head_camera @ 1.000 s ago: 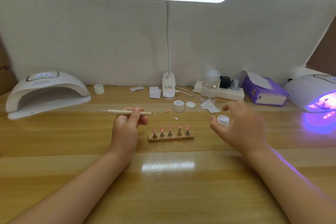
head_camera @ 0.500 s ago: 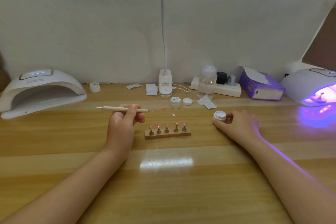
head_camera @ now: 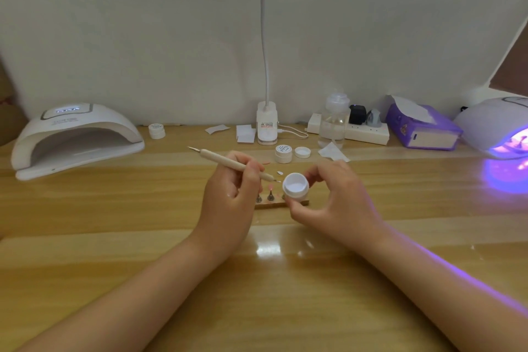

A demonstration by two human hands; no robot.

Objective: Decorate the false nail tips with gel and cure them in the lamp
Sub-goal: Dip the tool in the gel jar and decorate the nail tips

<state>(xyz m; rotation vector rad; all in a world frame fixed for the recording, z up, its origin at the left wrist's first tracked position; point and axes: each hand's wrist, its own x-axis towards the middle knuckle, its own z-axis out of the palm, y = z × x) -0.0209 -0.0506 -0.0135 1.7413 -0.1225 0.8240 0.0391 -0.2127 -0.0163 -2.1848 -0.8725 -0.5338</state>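
Left hand: the left hand (head_camera: 228,194) pinches a slim wooden dotting tool (head_camera: 234,164), tip aimed at the jar mouth, likely to load gel.
Right hand: the right hand (head_camera: 334,203) grips a small open white gel jar (head_camera: 295,186), tilted toward the tool.
Nail tips: pink false nail tips on a wooden stand (head_camera: 271,200) sit on the desk (head_camera: 257,280), just behind both hands, within reach.

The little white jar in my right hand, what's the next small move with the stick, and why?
Probably dip the tip of the stick into the jar. Your right hand holds the jar open and tilted toward the stick, and your left hand has the metal tip just at the jar's rim, not yet inside. The nail tips on the wooden stand wait just behind.
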